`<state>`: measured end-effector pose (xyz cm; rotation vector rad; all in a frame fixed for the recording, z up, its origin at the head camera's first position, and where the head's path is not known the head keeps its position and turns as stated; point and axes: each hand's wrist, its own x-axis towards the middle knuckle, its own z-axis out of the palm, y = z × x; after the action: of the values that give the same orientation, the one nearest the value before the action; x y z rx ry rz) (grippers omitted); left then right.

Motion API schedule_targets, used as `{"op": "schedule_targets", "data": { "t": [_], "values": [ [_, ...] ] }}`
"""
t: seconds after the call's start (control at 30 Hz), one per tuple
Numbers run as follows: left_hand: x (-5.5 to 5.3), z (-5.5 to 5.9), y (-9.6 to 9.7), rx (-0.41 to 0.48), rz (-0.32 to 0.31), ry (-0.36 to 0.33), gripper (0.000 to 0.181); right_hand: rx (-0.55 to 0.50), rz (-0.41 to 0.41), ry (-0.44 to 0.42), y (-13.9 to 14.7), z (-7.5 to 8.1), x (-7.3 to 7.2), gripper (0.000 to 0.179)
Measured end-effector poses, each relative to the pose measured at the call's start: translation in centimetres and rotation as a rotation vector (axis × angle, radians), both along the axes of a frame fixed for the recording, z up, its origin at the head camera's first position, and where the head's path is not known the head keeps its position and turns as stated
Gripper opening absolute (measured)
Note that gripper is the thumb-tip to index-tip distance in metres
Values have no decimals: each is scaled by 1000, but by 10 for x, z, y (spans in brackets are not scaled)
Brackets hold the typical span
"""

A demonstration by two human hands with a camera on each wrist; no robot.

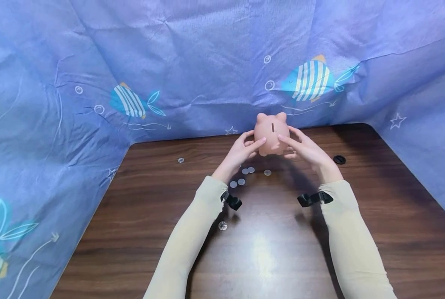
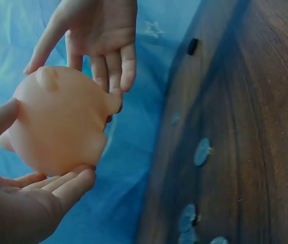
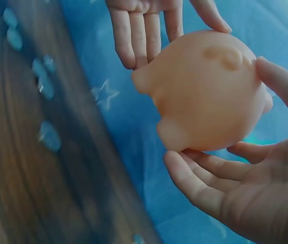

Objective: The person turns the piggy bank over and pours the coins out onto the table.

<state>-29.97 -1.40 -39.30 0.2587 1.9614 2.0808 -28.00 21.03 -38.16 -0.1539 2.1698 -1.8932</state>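
Note:
A pink piggy bank (image 1: 266, 132) is held up off the table near its back edge, its coin slot facing the head camera. My left hand (image 1: 238, 153) grips its left side, thumb on the near surface and fingers curled beneath. On the other side my right hand (image 1: 312, 154) grips it the same way, its thumb beside the curly tail (image 3: 227, 57). In the left wrist view the piggy bank (image 2: 57, 124) shows its rounded rear and stubby feet, both hands around it. Silver coins (image 1: 241, 182) lie on the tabletop below, nearest the left wrist.
On the dark wooden table (image 1: 151, 207) several more coins are scattered, including one coin (image 1: 181, 160) at the back left and another coin (image 1: 223, 226) by the left forearm. A black disc (image 1: 339, 160) lies at the right. A blue fish-print cloth (image 1: 207, 74) hangs behind.

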Motion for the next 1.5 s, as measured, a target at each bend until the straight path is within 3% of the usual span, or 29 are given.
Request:
{"op": "schedule_targets", "data": {
  "t": [0.3, 0.5, 0.73, 1.1, 1.5],
  "values": [
    [-17, -21, 6, 6, -7, -208, 67, -19, 78, -73, 2, -28, -19, 88],
    [-19, -26, 4, -12, -10, -282, 68, 2, 90, -141, 0, -35, -24, 86],
    [-24, -31, 1, -58, -25, -296, 70, -3, 98, -187, -5, -40, -28, 88],
    [-25, -32, -2, -100, -48, -306, 69, 14, 120, -181, -8, -48, -34, 85],
    [-30, -34, -1, -63, -57, -287, 67, 8, 110, -169, -8, -49, -40, 84]
  ]
}}
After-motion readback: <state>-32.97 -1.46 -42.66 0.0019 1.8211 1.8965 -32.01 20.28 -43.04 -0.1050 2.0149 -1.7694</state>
